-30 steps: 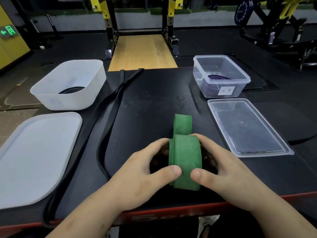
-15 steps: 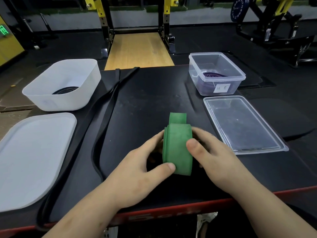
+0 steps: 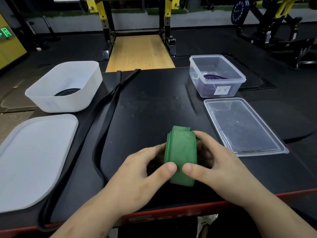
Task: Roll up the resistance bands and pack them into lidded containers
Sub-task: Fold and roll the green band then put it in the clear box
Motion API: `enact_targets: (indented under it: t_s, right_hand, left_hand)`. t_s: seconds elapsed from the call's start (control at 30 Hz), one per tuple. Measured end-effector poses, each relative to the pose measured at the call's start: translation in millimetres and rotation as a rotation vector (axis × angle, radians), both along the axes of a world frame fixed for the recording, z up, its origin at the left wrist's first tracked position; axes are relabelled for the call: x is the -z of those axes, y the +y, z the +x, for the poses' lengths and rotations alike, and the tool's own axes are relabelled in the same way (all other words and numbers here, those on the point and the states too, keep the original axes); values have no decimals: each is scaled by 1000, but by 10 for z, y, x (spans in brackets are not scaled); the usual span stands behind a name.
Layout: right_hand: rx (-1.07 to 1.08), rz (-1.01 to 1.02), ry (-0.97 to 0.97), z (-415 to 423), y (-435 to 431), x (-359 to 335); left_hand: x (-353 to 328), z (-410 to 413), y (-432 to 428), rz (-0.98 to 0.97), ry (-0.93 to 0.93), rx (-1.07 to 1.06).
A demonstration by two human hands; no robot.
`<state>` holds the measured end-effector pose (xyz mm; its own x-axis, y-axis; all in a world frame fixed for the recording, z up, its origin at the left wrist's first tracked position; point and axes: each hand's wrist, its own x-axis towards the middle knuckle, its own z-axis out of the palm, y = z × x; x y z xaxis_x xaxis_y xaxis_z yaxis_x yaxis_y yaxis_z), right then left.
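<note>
A green resistance band (image 3: 180,152), almost fully coiled, stands on edge on the black mat near the front. My left hand (image 3: 142,170) grips its left side with the thumb on the tread. My right hand (image 3: 221,167) grips its right side, thumb also on the tread. A short free end of the band pokes out at the far side. A clear container (image 3: 238,86) at the back right holds a rolled purple band (image 3: 212,77); its clear lid (image 3: 240,124) lies in front of it. A white tub (image 3: 51,102) at the back left holds a rolled black band (image 3: 67,91).
A long black band (image 3: 106,114) lies unrolled down the left of the mat, from the far edge to the front edge. The white tub's lid (image 3: 32,157) lies at the front left. The mat's red front edge (image 3: 171,213) runs under my wrists. Gym racks stand behind.
The green coil has taken in more of the band, so the free end at the far side is shorter. Both thumbs have shifted back onto the near face of the roll.
</note>
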<state>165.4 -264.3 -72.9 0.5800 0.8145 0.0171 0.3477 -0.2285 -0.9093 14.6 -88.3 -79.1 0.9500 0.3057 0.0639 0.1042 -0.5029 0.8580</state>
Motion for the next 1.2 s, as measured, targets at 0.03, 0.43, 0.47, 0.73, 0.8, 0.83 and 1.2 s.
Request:
enact_targets:
  t_s: [0.03,0.43,0.47,0.73,0.8,0.83,1.2]
  right_hand:
    - [17,-13,-8,8,9,0]
    - [130,-38,3,38,74,0]
    - [126,-31,14,39,92,-17]
    - [215,76,298,131,229,15]
    - [210,93,331,160,243,34]
    - [205,110,351,164,248,32]
    - [-127,275,713,145,189,7]
  left_hand:
    - [9,-1,3,33,10,5]
    - [-3,174,-67,75,42,-97]
    - [-4,188,-62,76,47,-110]
    - [12,205,-70,105,89,-116]
    - [30,229,-84,99,85,-125]
    - [35,239,-96,99,76,-128]
    - [-31,149,102,-314,-239,-157]
